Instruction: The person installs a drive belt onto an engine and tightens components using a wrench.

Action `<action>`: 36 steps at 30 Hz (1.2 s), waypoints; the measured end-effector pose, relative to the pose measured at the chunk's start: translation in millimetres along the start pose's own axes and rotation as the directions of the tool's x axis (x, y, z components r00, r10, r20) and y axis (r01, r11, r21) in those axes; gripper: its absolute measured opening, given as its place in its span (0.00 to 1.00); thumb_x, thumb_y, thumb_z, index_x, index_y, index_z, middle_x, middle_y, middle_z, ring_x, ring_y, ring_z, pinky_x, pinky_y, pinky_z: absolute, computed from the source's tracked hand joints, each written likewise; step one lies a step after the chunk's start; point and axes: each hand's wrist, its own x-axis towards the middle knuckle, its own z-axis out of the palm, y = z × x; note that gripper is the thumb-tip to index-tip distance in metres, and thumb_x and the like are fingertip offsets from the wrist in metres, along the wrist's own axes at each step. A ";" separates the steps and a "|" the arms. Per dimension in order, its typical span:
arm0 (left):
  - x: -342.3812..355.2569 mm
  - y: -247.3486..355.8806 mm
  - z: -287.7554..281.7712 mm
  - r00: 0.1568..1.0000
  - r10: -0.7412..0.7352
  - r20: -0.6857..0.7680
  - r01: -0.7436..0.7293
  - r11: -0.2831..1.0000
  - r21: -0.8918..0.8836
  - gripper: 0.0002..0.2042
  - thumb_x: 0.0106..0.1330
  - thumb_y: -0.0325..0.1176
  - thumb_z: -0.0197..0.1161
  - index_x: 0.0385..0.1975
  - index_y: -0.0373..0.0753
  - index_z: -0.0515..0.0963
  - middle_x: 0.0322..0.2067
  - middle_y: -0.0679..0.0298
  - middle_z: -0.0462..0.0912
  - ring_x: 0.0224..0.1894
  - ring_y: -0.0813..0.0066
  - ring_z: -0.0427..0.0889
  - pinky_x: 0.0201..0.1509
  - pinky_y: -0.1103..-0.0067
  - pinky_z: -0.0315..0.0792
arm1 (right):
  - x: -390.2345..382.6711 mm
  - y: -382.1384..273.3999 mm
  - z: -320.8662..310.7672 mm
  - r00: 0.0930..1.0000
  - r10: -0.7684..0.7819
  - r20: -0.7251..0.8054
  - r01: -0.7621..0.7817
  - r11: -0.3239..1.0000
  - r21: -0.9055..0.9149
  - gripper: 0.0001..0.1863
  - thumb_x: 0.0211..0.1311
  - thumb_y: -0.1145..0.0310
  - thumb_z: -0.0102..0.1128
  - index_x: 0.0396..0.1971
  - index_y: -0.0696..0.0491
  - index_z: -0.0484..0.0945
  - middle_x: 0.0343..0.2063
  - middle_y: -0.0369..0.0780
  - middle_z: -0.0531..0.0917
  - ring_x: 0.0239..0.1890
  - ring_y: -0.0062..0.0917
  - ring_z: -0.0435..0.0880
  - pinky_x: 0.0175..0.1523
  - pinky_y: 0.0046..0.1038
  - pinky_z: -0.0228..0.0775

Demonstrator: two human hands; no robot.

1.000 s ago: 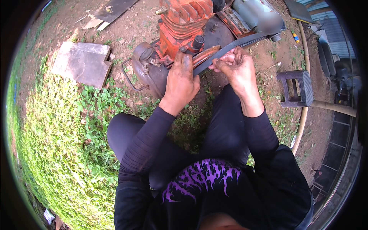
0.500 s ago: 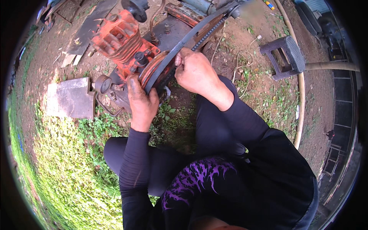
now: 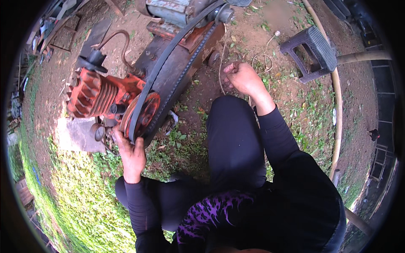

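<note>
An orange-red air compressor pump [image 3: 95,95] with cooling fins stands at the left, its spoked pulley [image 3: 147,111] facing right. A black drive belt [image 3: 158,69] runs round the pulley and up to the grey motor [image 3: 173,10] at the top. My left hand [image 3: 133,158] grips the belt at the pulley's lower rim, thumb on one side and fingers on the other; the fingertips are partly hidden. My right hand [image 3: 244,80] hangs above the soil right of the machine, apart from the belt. Its fingers are loosely curled, with nothing visible in them.
A round pressure gauge [image 3: 99,133] sits beside my left hand. A pale cable [image 3: 221,71] lies on the soil by my right hand. At the right are a dark plastic stool [image 3: 314,55] and a long bamboo pole [image 3: 336,109]. A flat board [image 3: 78,135] lies behind the gauge.
My right hand has left the belt and moved right. My left hand stays at the belt on the pulley. The view has shifted, showing more of the motor.
</note>
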 end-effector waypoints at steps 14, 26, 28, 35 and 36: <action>6.9 15.4 -29.0 0.932 -0.109 0.346 -0.020 0.937 0.348 0.28 0.59 0.17 0.51 0.62 0.27 0.55 0.55 0.36 0.68 0.57 0.39 0.69 0.67 0.63 0.59 | 101.6 85.5 -69.6 0.804 0.561 0.196 -0.448 0.788 -0.422 0.13 0.61 0.70 0.52 0.27 0.61 0.83 0.26 0.44 0.87 0.22 0.32 0.86 0.25 0.36 0.77; -25.6 2.4 -77.6 0.867 -0.426 0.259 0.098 0.655 0.749 0.36 0.66 0.20 0.54 0.70 0.24 0.42 0.69 0.35 0.52 0.71 0.40 0.53 0.74 0.66 0.48 | 388.2 198.9 -87.3 0.989 0.094 -0.118 -0.144 0.814 -0.563 0.14 0.60 0.67 0.53 0.37 0.58 0.84 0.44 0.51 0.84 0.49 0.42 0.83 0.54 0.39 0.74; 24.6 74.4 -20.7 0.873 -0.348 0.341 0.046 0.755 0.654 0.32 0.65 0.18 0.54 0.69 0.33 0.53 0.65 0.44 0.61 0.67 0.43 0.61 0.71 0.63 0.53 | 415.7 192.6 -81.3 0.987 0.106 -0.123 -0.152 0.874 -0.461 0.15 0.62 0.66 0.52 0.42 0.58 0.83 0.46 0.51 0.83 0.52 0.41 0.82 0.57 0.39 0.73; 17.5 83.6 -7.4 0.877 -0.428 0.219 0.129 0.648 0.751 0.26 0.63 0.18 0.56 0.63 0.33 0.61 0.57 0.43 0.69 0.59 0.44 0.69 0.65 0.62 0.61 | 484.4 175.4 -39.7 0.986 0.062 -0.153 -0.131 0.857 -0.498 0.15 0.64 0.66 0.51 0.45 0.52 0.84 0.53 0.43 0.82 0.59 0.37 0.78 0.60 0.40 0.72; 19.7 86.2 1.9 0.909 -0.385 0.158 0.157 0.669 0.727 0.20 0.66 0.19 0.56 0.58 0.35 0.66 0.55 0.47 0.72 0.58 0.48 0.71 0.62 0.63 0.64 | 484.4 176.2 -32.3 0.980 0.024 -0.195 -0.126 0.840 -0.529 0.15 0.65 0.65 0.50 0.45 0.51 0.84 0.54 0.41 0.81 0.61 0.35 0.76 0.60 0.40 0.72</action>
